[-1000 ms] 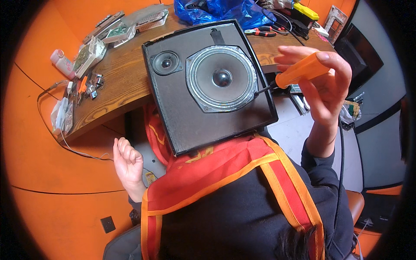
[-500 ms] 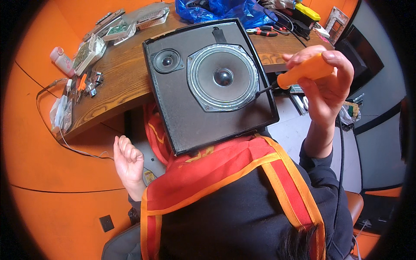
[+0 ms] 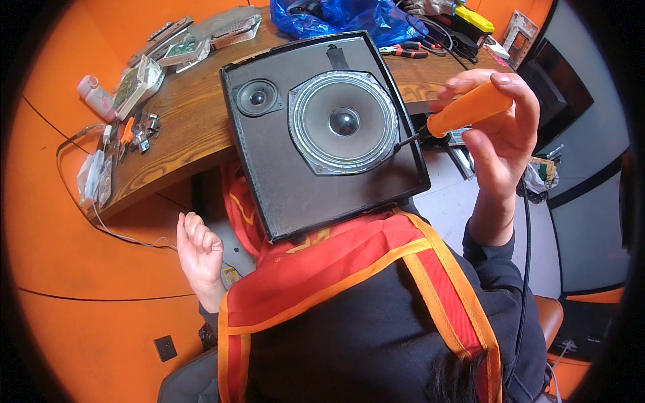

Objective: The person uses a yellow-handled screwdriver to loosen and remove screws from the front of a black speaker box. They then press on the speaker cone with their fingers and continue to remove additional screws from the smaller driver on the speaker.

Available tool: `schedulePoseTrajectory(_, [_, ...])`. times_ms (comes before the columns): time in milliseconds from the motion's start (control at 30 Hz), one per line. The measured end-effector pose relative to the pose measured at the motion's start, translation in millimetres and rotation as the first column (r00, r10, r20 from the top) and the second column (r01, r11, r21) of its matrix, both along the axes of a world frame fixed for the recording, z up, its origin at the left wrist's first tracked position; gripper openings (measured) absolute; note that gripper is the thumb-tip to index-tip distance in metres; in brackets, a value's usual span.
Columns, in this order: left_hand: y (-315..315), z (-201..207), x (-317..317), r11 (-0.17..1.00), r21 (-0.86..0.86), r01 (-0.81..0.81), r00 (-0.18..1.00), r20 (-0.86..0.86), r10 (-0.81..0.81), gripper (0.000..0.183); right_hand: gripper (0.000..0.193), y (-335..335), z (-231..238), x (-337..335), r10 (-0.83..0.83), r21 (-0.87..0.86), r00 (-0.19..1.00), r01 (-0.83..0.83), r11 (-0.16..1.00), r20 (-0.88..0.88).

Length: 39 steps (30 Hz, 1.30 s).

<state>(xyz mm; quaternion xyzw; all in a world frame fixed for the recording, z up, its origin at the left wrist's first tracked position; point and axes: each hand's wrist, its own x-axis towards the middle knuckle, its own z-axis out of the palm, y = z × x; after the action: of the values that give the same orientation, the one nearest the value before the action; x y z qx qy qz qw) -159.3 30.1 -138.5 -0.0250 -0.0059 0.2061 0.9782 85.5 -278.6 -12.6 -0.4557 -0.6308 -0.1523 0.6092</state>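
Orange screwdriver (image 3: 463, 116), tip still at the woofer's (image 3: 316, 131) rim, right grip (image 3: 508, 149) pinching its handle, left grip (image 3: 203, 254) curled in as before

One view: left fisheye on my head, above and behind my right grip (image 3: 505, 149), facing down past it to the table (image 3: 185, 127) beyond; close, wide enough to take in my left grip (image 3: 201, 254) too.

no words or numbers can be read: yellow markings (image 3: 310, 240) on the red apron (image 3: 342, 252) below the speaker (image 3: 322, 141) are partly covered, pink marks on the bottle (image 3: 98, 101) left of it too small.
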Motion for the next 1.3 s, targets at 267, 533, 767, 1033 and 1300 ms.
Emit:
schedulePoseTrajectory(267, [2.5, -4.7, 1.2, 1.000, 0.005, -0.009, 1.000, -0.014, 0.009, 0.032, 0.041, 2.7, 1.8, -8.5, 0.033, -0.039, 0.997, -0.036, 0.999, -0.074])
schedulePoseTrajectory(533, [4.1, -6.7, 0.5, 1.000, -0.012, 0.014, 1.000, 0.016, -0.014, 0.032, 0.053, -6.3, 9.6, -2.8, -0.120, -0.139, 0.982, 0.140, 0.980, 0.143])
schedulePoseTrajectory(767, [6.6, -9.5, 2.4, 1.000, -0.011, 0.009, 1.000, -0.022, -0.010, 0.032, 0.053, -8.7, 10.2, 4.0, -0.163, -0.133, 0.975, 0.183, 0.974, 0.148])
schedulePoseTrajectory(1033, [5.4, -12.0, 5.3, 0.999, -0.040, 0.026, 0.999, -0.023, -0.027, 0.032, 0.057, -4.7, 8.4, -4.3, -0.078, -0.085, 0.996, 0.075, 0.994, -0.035])
schedulePoseTrajectory(1300, [9.0, -14.7, 4.1, 0.999, -0.040, 0.018, 0.999, -0.036, -0.020, 0.032, 0.061, -7.9, 14.1, 5.0, 0.034, -0.256, 0.968, 0.031, 0.966, 0.247])
